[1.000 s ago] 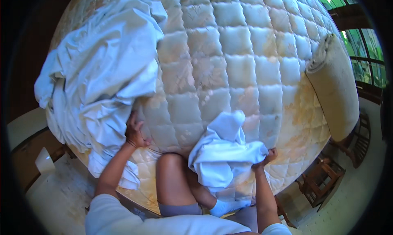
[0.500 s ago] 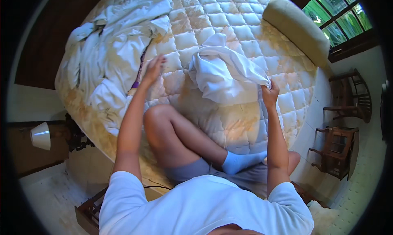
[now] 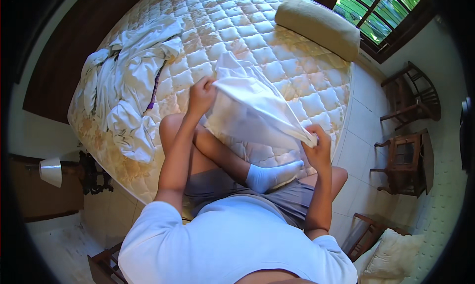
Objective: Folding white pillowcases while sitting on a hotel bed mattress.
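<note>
A white cloth (image 3: 252, 98) is stretched between my two hands, above my crossed legs and the quilted mattress (image 3: 237, 17). Closed on its left corner or edge is my left hand (image 3: 202, 95). My right hand (image 3: 317, 146) pinches the cloth's right end, lower and nearer to me. The upper edge runs taut between the hands, while the rest hangs in loose folds toward my shins. Part of the cloth lies beyond the taut edge, on the mattress. I cannot tell whether it is a pillowcase or a plain sheet.
A heap of crumpled white sheets (image 3: 131, 76) lies on the mattress at the left, a purple patterned strip (image 3: 154, 88) beside it. A beige bolster (image 3: 316, 26) rests at the far right edge. Wooden chair (image 3: 413, 93) and small cabinet (image 3: 403, 158) stand right; a lamp (image 3: 50, 172) is left.
My left hand, free before, has moved right and taken hold of the cloth. My right hand has come lower and nearer, and the bunched cloth is now spread between them.
</note>
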`<control>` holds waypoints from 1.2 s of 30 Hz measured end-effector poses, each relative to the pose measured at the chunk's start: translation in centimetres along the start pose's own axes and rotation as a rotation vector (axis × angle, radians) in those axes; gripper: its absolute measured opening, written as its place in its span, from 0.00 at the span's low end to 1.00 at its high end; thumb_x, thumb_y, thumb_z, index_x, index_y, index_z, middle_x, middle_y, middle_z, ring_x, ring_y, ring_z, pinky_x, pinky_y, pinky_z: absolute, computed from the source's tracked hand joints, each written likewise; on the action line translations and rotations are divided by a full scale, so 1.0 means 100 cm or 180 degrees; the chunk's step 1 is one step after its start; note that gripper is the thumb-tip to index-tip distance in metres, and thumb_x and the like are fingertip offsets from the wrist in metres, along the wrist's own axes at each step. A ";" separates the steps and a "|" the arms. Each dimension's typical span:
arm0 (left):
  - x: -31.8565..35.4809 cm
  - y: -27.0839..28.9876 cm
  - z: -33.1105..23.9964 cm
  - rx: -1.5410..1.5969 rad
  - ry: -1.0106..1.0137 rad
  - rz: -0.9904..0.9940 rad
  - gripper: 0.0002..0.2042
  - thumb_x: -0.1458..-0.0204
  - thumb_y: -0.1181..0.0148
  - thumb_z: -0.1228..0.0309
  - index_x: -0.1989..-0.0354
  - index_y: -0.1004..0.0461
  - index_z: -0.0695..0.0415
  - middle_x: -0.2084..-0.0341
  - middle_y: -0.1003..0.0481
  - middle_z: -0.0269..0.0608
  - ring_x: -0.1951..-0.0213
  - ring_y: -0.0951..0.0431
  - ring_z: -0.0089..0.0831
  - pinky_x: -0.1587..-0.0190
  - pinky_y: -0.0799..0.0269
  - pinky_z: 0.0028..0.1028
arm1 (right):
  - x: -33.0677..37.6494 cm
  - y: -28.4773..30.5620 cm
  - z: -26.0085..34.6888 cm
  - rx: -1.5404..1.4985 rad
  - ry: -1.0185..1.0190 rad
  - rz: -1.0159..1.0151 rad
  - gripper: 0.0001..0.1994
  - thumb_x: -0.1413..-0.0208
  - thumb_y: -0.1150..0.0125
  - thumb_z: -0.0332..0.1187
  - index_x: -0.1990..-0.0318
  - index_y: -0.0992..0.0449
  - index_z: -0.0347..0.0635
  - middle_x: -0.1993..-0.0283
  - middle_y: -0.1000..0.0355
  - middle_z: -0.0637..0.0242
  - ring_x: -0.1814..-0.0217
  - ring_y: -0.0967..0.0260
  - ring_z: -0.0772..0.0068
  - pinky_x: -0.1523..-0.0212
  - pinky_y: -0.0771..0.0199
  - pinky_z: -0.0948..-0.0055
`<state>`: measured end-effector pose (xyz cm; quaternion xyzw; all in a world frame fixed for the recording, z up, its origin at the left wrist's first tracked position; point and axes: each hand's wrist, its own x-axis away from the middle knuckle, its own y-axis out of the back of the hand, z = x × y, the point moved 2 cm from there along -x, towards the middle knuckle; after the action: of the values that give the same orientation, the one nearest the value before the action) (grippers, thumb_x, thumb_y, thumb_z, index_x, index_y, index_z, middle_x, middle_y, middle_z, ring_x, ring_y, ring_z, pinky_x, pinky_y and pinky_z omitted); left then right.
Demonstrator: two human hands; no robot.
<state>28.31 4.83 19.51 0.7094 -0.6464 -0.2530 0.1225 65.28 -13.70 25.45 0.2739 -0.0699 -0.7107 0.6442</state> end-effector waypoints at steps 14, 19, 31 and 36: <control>0.129 -0.004 -0.022 0.0406 0.0322 0.0463 0.21 0.40 0.34 0.65 0.44 0.29 0.66 0.52 0.20 0.49 0.47 0.22 0.33 0.41 0.28 0.29 | -0.043 0.015 -0.060 0.0129 -0.0175 -0.0138 0.16 0.44 0.43 0.24 0.50 0.16 0.40 0.57 0.17 0.47 0.52 0.17 0.53 0.50 0.21 0.64; 0.048 0.050 -0.125 -0.0300 -0.1344 -0.0383 0.25 0.52 0.24 0.65 0.48 0.24 0.62 0.63 0.16 0.51 0.63 0.15 0.39 0.55 0.21 0.34 | -0.131 0.051 0.004 -0.0303 0.0900 -0.1258 0.18 0.49 0.42 0.19 0.52 0.14 0.41 0.59 0.16 0.61 0.55 0.21 0.72 0.51 0.24 0.74; 0.155 0.013 -0.032 0.0730 0.0048 -0.0061 0.06 0.41 0.42 0.77 0.56 0.27 0.60 0.64 0.19 0.52 0.63 0.18 0.48 0.55 0.23 0.36 | 0.060 -0.011 -0.027 0.1219 -0.0276 -0.0263 0.03 0.52 0.35 0.21 0.70 0.22 0.37 0.69 0.24 0.52 0.65 0.21 0.48 0.62 0.23 0.59; 0.175 -0.017 -0.011 -0.0014 -0.0493 0.0687 0.14 0.49 0.30 0.77 0.55 0.26 0.61 0.68 0.19 0.52 0.65 0.16 0.52 0.60 0.21 0.44 | 0.070 -0.033 -0.058 0.0932 -0.0078 0.0022 0.05 0.52 0.37 0.20 0.67 0.25 0.35 0.61 0.24 0.51 0.60 0.24 0.42 0.58 0.23 0.58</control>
<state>30.94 -12.26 16.08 0.6138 -0.7259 -0.2938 0.1003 65.06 -18.34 16.98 0.3561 -0.1817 -0.6939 0.5989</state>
